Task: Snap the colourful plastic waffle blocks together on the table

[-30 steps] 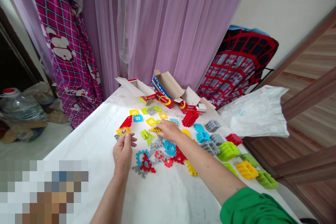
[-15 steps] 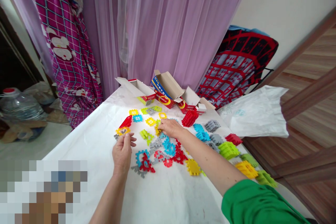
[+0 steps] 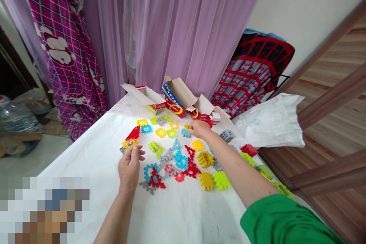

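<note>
My left hand (image 3: 129,167) is at the left of the table, fingers loosely curled. Its thumb and forefinger seem to pinch the near edge of a yellow toothed building piece (image 3: 130,143), joined with a red piece (image 3: 133,132) and a bit of grey. Farther back, my right hand (image 3: 201,129) pinches a small yellow building piece (image 3: 187,126) at its fingertips, just above a blue piece (image 3: 185,133). Between the hands lie lime pieces (image 3: 156,148), blue ones (image 3: 180,159) and red ones (image 3: 192,168). Part of the held pieces is hidden by my fingers.
Open cardboard boxes (image 3: 179,97) stand along the back of the white-covered table (image 3: 94,160). Stacks of yellow (image 3: 206,159), lime (image 3: 221,180) and red pieces (image 3: 249,150) lie to the right, partly behind my right forearm. A white bag (image 3: 271,122) hangs over the right edge.
My right hand has moved right and farther back with the yellow piece, uncovering pieces in the middle. My left hand keeps its place; the view has shifted slightly.
</note>
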`<action>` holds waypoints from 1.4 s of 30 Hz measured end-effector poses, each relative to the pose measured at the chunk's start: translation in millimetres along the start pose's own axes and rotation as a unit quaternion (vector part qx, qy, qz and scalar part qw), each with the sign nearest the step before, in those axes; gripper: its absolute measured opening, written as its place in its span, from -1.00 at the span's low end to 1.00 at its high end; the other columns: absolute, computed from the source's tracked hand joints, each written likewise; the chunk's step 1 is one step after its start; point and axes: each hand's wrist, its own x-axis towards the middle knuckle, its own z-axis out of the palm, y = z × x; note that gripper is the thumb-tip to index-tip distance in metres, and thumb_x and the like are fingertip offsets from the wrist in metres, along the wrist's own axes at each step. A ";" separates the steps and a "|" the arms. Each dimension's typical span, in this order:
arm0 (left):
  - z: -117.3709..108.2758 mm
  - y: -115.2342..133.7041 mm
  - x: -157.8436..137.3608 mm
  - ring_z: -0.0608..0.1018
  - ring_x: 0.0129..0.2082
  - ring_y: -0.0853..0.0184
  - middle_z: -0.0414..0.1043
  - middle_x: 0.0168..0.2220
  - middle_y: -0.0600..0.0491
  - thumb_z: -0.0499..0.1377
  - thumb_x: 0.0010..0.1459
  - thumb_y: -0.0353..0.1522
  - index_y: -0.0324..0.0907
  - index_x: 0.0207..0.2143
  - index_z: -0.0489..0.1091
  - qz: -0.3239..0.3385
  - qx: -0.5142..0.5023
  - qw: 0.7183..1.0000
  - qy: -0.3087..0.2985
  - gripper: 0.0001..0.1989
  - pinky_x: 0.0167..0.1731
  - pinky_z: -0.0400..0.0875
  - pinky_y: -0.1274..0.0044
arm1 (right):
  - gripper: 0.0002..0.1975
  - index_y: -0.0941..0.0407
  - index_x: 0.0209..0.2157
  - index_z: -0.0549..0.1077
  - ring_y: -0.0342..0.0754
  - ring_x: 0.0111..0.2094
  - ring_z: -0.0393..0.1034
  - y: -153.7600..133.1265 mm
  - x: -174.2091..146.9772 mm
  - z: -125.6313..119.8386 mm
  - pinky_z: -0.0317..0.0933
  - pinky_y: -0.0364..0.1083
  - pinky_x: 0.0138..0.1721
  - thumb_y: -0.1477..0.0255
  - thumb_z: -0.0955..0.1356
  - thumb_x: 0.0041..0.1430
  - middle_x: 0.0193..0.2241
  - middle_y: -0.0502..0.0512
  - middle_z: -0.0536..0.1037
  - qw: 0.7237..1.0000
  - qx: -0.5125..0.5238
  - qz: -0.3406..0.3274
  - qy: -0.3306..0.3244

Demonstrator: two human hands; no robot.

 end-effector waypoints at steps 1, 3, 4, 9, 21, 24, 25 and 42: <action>-0.1 -0.6 0.1 0.47 -0.57 0.38 0.50 -0.48 0.02 0.13 0.05 0.04 -0.19 -0.35 0.51 0.000 0.001 1.000 -0.001 -0.52 -0.68 0.23 0.60 | -0.73 0.09 -0.14 0.59 0.15 -0.06 0.48 3.5 -0.6 1.6 0.31 -0.02 -0.14 0.34 0.33 0.19 -0.13 0.23 0.61 1.000 -0.002 0.024 -0.012; -0.4 -1.5 0.2 0.48 -0.57 0.38 0.51 -0.47 0.02 0.13 0.06 0.04 -0.18 -0.35 0.51 0.000 0.002 1.000 -0.002 -0.53 -0.67 0.23 0.60 | -0.71 0.10 -0.12 0.59 0.19 -0.07 0.49 6.1 -1.4 7.2 0.32 0.01 -0.13 0.33 0.37 0.14 -0.16 0.28 0.62 0.998 -0.005 0.060 -0.028; -0.5 -1.7 0.2 0.48 -0.57 0.38 0.51 -0.47 0.02 0.13 0.06 0.04 -0.19 -0.34 0.51 0.000 0.002 1.000 -0.002 -0.53 -0.67 0.23 0.60 | -0.67 0.11 -0.08 0.58 0.20 -0.06 0.49 5.6 -1.3 10.5 0.32 0.03 -0.12 0.32 0.38 0.13 -0.14 0.30 0.61 0.997 -0.005 0.073 -0.030; -0.2 -1.1 0.2 0.47 -0.58 0.37 0.50 -0.49 0.02 0.12 0.05 0.06 -0.19 -0.35 0.51 0.003 0.002 1.000 -0.001 -0.51 -0.68 0.23 0.60 | -0.53 0.12 0.06 0.51 0.22 0.00 0.47 -5.0 3.6 20.0 0.31 0.07 -0.04 0.27 0.39 0.12 -0.06 0.35 0.58 0.995 0.000 0.097 -0.030; -0.4 -3.0 0.8 0.48 -0.57 0.37 0.51 -0.48 0.03 0.11 0.07 0.02 -0.18 -0.34 0.50 0.001 0.008 1.000 -0.002 -0.55 -0.64 0.24 0.58 | -0.59 0.17 -0.03 0.57 0.21 0.01 0.48 -52.7 0.3 22.8 0.34 0.02 -0.06 0.35 0.39 0.08 -0.08 0.39 0.60 0.999 0.011 0.018 -0.038; -0.3 -3.1 0.8 0.48 -0.57 0.37 0.51 -0.48 0.04 0.11 0.07 0.01 -0.17 -0.35 0.50 0.000 0.008 1.000 -0.002 -0.56 -0.63 0.25 0.58 | -0.61 0.17 -0.04 0.58 0.20 0.00 0.49 -63.2 -5.0 24.4 0.35 0.00 -0.08 0.39 0.40 0.06 -0.08 0.38 0.60 0.998 0.015 0.023 -0.048; -0.3 -3.2 0.8 0.48 -0.57 0.37 0.51 -0.48 0.04 0.11 0.07 0.01 -0.17 -0.35 0.50 0.000 0.008 1.000 -0.001 -0.56 -0.63 0.25 0.58 | -0.61 0.16 -0.04 0.58 0.20 0.00 0.49 -66.7 -6.8 23.7 0.35 -0.01 -0.09 0.40 0.39 0.06 -0.08 0.37 0.60 0.998 0.018 0.023 -0.053; 0.7 1.0 0.1 0.47 -0.57 0.38 0.50 -0.48 0.02 0.12 0.02 0.07 -0.20 -0.34 0.50 -0.008 -0.001 1.000 -0.002 -0.49 -0.68 0.21 0.60 | -0.65 0.23 -0.04 0.57 0.15 0.03 0.47 -52.9 -10.6 25.7 0.32 -0.05 -0.06 0.50 0.34 0.15 -0.04 0.38 0.58 0.998 -0.013 0.021 -0.051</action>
